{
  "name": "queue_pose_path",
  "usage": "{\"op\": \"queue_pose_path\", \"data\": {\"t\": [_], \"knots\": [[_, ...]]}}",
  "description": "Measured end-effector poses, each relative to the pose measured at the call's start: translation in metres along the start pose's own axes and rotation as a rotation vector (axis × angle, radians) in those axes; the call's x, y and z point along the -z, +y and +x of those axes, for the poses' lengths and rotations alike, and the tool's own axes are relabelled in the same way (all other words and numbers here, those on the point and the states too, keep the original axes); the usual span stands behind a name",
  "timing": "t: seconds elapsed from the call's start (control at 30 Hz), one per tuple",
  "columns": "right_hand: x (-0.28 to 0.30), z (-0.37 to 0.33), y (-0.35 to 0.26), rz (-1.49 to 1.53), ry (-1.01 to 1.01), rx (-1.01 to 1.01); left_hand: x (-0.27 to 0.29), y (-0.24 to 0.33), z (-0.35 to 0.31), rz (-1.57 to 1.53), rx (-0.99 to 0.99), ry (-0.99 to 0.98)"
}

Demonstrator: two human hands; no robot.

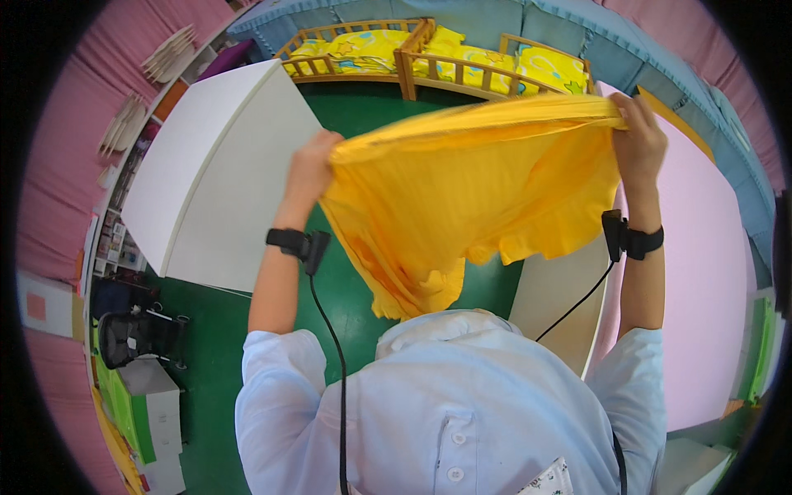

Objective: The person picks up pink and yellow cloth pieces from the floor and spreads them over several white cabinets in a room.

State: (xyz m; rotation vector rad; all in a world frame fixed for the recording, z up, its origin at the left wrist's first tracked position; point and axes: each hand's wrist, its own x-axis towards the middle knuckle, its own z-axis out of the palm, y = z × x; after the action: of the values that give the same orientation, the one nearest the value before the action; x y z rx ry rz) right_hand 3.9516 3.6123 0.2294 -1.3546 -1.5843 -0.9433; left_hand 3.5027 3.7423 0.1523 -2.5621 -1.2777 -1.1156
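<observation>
A yellow cloth (478, 181) with a ruffled lower edge is stretched out in the air before me. Its upper edge runs taut between my two hands, while the lower part hangs loose in folds. My left hand (312, 169) is closed on the cloth's upper left corner. At the upper right corner my right hand (641, 147) grips it, a little blurred. Both arms are raised and reach forward. Each wrist wears a black strap with a small device, and a cable runs from each. What kind of cloth article it is, I cannot make out.
White panel-like furniture (219, 177) stands at left, a pink-topped surface (697, 247) at right. Wooden cots (412, 66) with yellow patterned bedding line the far side. At lower left are a black stroller (132, 338) and a green-and-white cabinet (153, 412). The floor (219, 363) is green.
</observation>
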Motion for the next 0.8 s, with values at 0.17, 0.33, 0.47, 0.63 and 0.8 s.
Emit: {"op": "queue_pose_path", "data": {"t": [0.17,0.33,0.47,0.63,0.8], "knots": [[0.051,-0.006,0.015,-0.113,0.053,-0.15,-0.004,-0.084,-0.002,0.199,0.036,0.22],[0.11,-0.022,0.018,-0.136,0.224,-0.403,-0.017,-0.165,0.003,0.077,0.362,0.27],[0.149,-0.078,0.049,-0.524,-0.055,-0.603,-0.02,-0.22,0.006,-0.296,0.508,0.347],[0.11,-0.155,0.009,-1.119,-0.672,-0.533,-0.001,-0.145,0.038,-0.584,0.335,0.145],[-0.014,-0.152,-0.154,0.468,-1.129,-0.738,-0.001,-0.094,0.051,-0.775,0.249,-0.235]]}}
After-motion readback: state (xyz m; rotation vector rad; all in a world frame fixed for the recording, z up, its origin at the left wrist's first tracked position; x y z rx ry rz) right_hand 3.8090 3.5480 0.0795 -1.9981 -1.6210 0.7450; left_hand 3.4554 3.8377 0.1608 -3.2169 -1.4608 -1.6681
